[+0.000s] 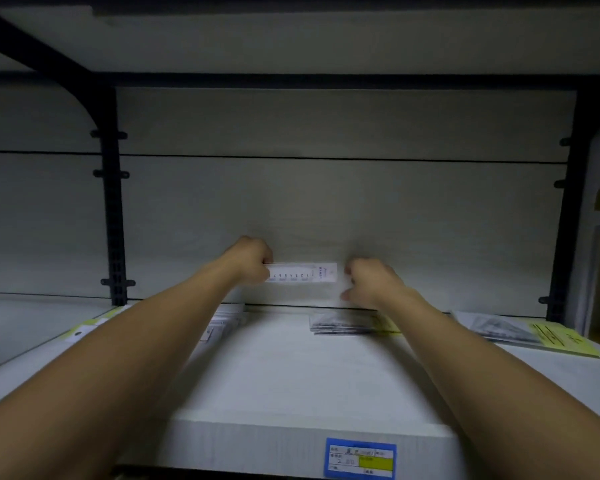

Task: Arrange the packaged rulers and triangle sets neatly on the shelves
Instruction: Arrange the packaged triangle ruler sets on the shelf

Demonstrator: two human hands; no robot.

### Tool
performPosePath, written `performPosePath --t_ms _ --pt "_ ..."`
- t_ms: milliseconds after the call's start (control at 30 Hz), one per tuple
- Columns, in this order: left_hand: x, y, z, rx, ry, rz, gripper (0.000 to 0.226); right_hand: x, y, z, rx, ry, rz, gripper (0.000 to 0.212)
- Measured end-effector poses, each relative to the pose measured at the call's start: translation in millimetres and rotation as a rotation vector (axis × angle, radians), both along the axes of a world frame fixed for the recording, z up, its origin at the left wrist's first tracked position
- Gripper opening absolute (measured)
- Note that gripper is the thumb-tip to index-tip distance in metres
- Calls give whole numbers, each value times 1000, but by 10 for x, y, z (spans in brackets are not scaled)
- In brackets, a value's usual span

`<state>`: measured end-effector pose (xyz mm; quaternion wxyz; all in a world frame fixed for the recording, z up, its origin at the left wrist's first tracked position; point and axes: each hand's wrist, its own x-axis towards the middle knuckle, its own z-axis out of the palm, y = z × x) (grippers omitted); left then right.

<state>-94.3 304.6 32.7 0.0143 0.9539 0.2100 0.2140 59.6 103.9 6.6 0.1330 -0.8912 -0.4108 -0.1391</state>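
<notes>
From the head camera, the left hand [253,259] has its grip curled round one end of a packaged ruler [303,272], held level against the back panel above the white shelf [291,375]. The right hand [371,282] hovers just beside the ruler's other end, fingers loosely curled, holding nothing. Triangle set packs [343,322] lie stacked on the shelf below it; another yellow-carded pack [534,332] lies farther right.

Matt white shelf [291,368], glossy plastic-wrapped ruler [303,272], black metal uprights [113,216].
</notes>
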Motion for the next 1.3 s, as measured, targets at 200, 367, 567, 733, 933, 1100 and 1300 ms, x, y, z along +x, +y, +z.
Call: performPosePath --t_ms 200,367,567,733,933,1100,1300 --pt "-262 -6 44 3 45 2 22 -109 229 59 121 -46 126 44" --pt "-586 182 -47 -96 36 18 11 -290 455 3 148 -81 161 40" --pt "-1037 628 -109 -172 46 43 23 -658 824 -5 157 -65 142 40" --pt "-1309 934 -109 -207 69 -11 27 -1053 1223 40 216 -38 121 44" --pt "-1360 1112 -284 -261 197 -71 25 -1393 1498 -42 235 18 103 58" --pt "-1280 1221 -427 -138 211 -33 29 -1480 1554 -58 211 14 79 64" --pt "-1242 1304 -383 -76 173 -21 35 -1450 1502 -30 187 16 25 56"
